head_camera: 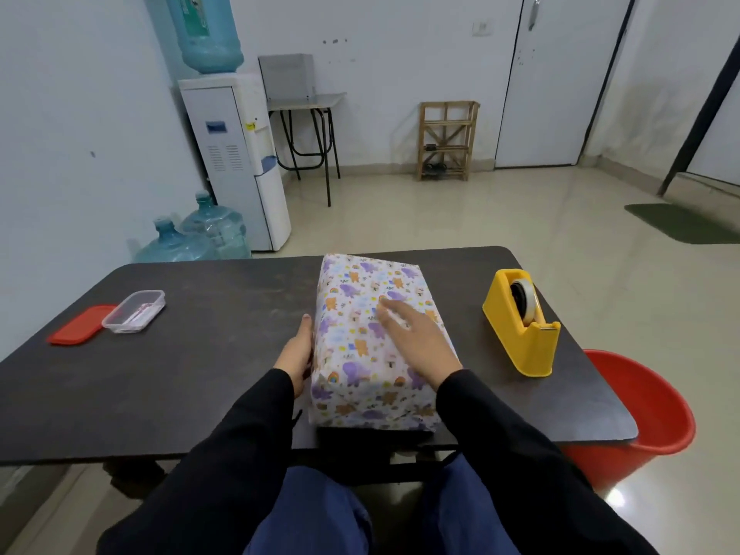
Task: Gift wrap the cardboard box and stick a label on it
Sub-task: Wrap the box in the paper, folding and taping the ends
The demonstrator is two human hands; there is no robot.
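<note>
The box (360, 290), covered in white paper printed with purple and orange cartoon animals, lies lengthwise on the dark table (208, 354) in front of me. My left hand (298, 354) rests flat against the box's left side, fingers straight. On the top face my right hand (412, 338) lies with straight fingers pressing on the paper. No label is visible on the faces I can see.
A yellow tape dispenser (520, 326) stands right of the box. At the left are a clear plastic container (134, 311) and its red lid (80, 325). A red bucket (640, 414) sits on the floor beside the table's right edge.
</note>
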